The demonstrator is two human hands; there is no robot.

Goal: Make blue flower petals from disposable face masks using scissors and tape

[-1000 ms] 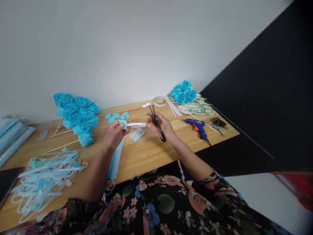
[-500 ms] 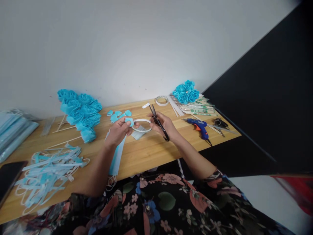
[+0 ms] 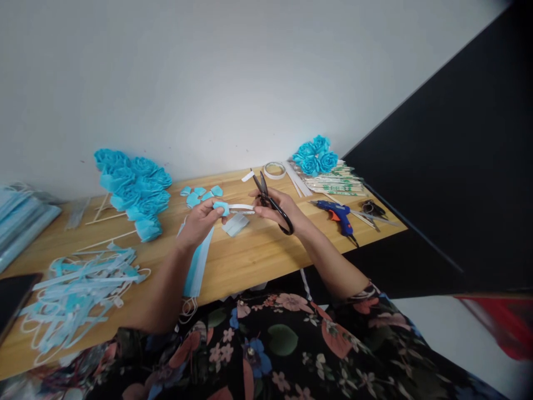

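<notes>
My left hand [image 3: 201,221] pinches a small blue petal-shaped piece [image 3: 221,208] between thumb and fingers. From it a white tape roll [image 3: 241,206], seen nearly edge-on, spans across to my right hand [image 3: 277,208]. That hand grips black-handled scissors [image 3: 275,203], blades pointing up and away, while its fingertips touch the roll's right side. At the blade tips shows a small white strip [image 3: 247,176]; I cannot tell whether it sticks to them. Several blue cut pieces [image 3: 194,200] lie beyond my left hand. A folded pale mask piece [image 3: 236,224] lies beneath the roll.
Blue fabric roses [image 3: 137,189] are at left, more roses [image 3: 315,155] on wrapped sticks [image 3: 341,182] at right. A second tape roll [image 3: 275,170], a blue glue gun [image 3: 337,214], mask scraps [image 3: 83,300], a blue mask [image 3: 197,266] and a phone [image 3: 16,300] lie around.
The tape roll between my hands has tilted from an open ring to nearly edge-on. My right hand and the scissors have turned slightly; both hands keep their hold.
</notes>
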